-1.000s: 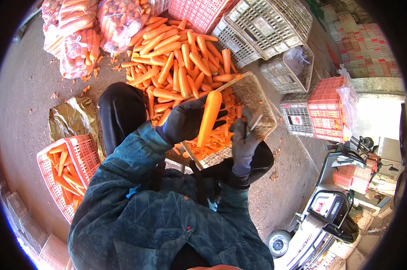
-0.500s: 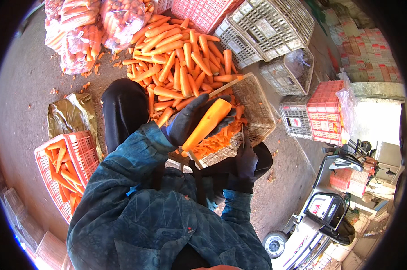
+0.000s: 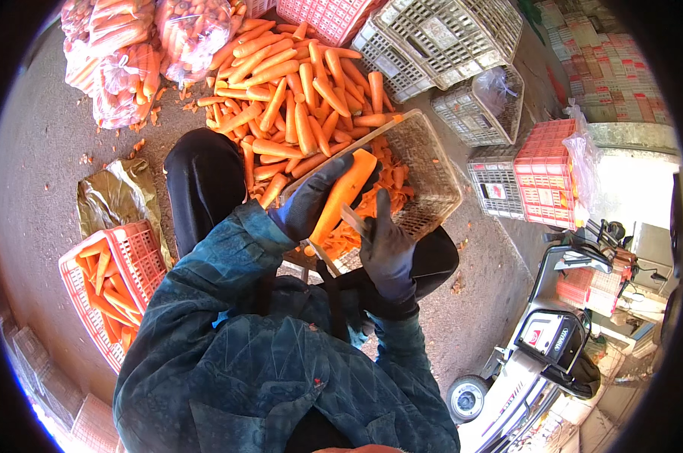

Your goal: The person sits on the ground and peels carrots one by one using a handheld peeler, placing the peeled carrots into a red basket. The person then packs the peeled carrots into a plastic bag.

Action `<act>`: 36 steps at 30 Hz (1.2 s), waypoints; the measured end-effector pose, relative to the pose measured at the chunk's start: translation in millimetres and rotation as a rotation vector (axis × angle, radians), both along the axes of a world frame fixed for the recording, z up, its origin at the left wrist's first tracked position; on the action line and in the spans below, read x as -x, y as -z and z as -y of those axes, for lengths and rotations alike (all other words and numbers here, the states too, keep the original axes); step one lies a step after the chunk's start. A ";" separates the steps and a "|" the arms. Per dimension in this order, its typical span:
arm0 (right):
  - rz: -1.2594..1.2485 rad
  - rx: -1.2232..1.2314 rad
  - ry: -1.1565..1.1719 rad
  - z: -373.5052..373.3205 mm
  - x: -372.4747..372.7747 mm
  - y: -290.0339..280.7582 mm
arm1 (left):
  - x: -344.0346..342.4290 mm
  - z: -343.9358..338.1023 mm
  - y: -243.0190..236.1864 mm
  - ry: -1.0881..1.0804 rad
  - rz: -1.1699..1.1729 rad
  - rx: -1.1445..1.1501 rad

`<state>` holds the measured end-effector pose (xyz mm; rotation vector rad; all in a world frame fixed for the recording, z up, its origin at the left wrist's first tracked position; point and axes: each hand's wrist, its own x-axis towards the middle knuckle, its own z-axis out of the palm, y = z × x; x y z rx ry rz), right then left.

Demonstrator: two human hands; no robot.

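Note:
My left hand (image 3: 316, 198), in a dark glove, is closed around a large carrot (image 3: 344, 198) held tilted above a dirty plastic crate (image 3: 431, 170). My right hand (image 3: 387, 253), also gloved, grips a short, flat blade-like tool (image 3: 353, 220) with the index finger stretched out. The tool's tip is at the carrot's right side; whether it touches cannot be made out. Orange carrot peelings (image 3: 344, 241) lie in the crate between my knees. Just beyond the crate is a big heap of loose carrots (image 3: 296, 98).
To the left, a pink basket (image 3: 139, 260) holds carrots, beside a crumpled brown sheet (image 3: 118, 198). Clear bags of carrots (image 3: 122, 75) stand at the far left. Stacked grey crates (image 3: 440, 45) and a red crate (image 3: 542, 174) stand to the right, with a wheeled machine (image 3: 534, 355) nearer.
My right hand has come up from beside my right knee to the carrot, bringing the tool with it. The carrot in my left hand has turned more upright.

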<state>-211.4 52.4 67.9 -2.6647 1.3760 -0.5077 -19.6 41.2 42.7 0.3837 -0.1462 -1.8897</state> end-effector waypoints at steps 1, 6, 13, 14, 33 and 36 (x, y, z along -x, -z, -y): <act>-0.032 0.003 -0.015 3.3 -4.3 0.2 | 1.9 0.8 2.8 0.002 -0.115 -0.036; -0.119 0.014 -0.031 14.0 -5.0 2.3 | 5.9 5.2 1.4 -0.091 -0.089 0.007; -0.100 0.031 -0.023 24.9 -9.7 19.0 | 6.6 3.6 6.3 -0.081 0.077 0.118; -0.115 0.035 -0.009 26.9 -10.3 19.2 | 7.0 2.8 3.7 -0.079 0.088 0.135; -0.037 -0.163 0.068 14.1 -6.6 26.8 | 22.0 2.4 27.6 -0.146 -0.020 0.083; -0.045 -0.141 0.118 22.5 -6.8 26.8 | 24.4 1.8 30.8 -0.117 0.036 0.084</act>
